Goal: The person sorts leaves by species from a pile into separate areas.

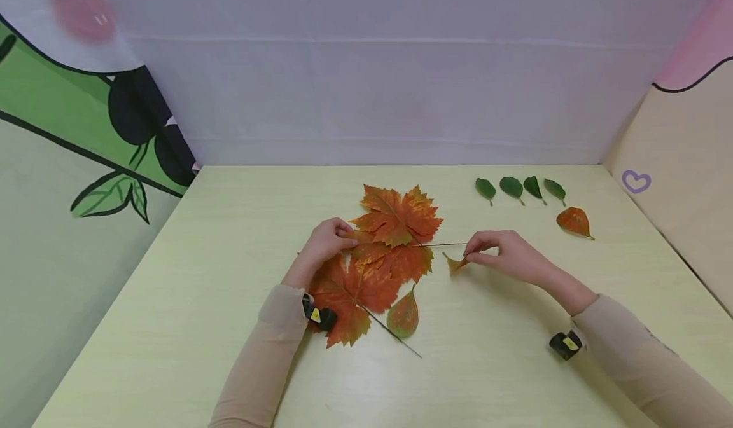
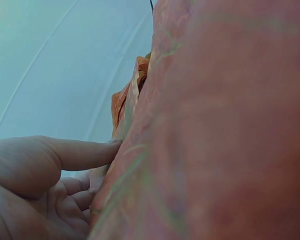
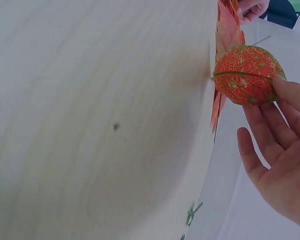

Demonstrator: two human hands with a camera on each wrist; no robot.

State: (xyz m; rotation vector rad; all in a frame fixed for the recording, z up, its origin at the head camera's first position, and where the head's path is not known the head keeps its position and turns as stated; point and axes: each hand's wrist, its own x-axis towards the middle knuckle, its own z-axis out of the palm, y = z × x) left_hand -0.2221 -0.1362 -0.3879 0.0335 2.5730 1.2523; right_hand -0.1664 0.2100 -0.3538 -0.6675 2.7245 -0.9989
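Observation:
Near the middle of the table, my left hand (image 1: 328,242) pinches the edge of an orange artificial maple leaf (image 1: 363,238) between thumb and fingers. In the left wrist view, blurred leaf surface fills the right side, beside the thumb (image 2: 87,154). More orange maple leaves (image 1: 395,215) overlap around it, with thin dark stems pointing right. My right hand (image 1: 512,257) holds a small round red-and-green leaf (image 3: 247,75) by its edge, just above the table and right of the maple leaves. A similar small leaf (image 1: 403,315) lies beside the lowest maple leaf (image 1: 349,294).
Several small green leaves (image 1: 511,187) form a row at the back right of the pale table (image 1: 172,326). Below them lies one orange-red leaf (image 1: 574,222). A light curtain (image 1: 366,84) hangs behind the table, and printed panels stand at both sides.

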